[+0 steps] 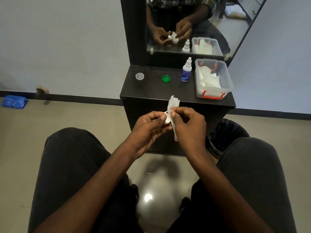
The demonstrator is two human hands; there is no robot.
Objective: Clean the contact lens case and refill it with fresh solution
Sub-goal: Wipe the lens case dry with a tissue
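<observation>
Lens case (pixel 166 118) is pinched by left hand (pixel 148 130); tissue (pixel 173 105) by right hand (pixel 188 126). Bottle (pixel 185 71) label unreadable.

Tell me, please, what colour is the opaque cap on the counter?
Green, clearest in the head view.

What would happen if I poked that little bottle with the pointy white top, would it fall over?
Probably, yes. The solution bottle stands tall and narrow on the black cabinet top, so a poke near its tip would likely tip it. It looks like small, light plastic, so it should slide easily too. Once down, its round body could roll toward the green cap.
</observation>
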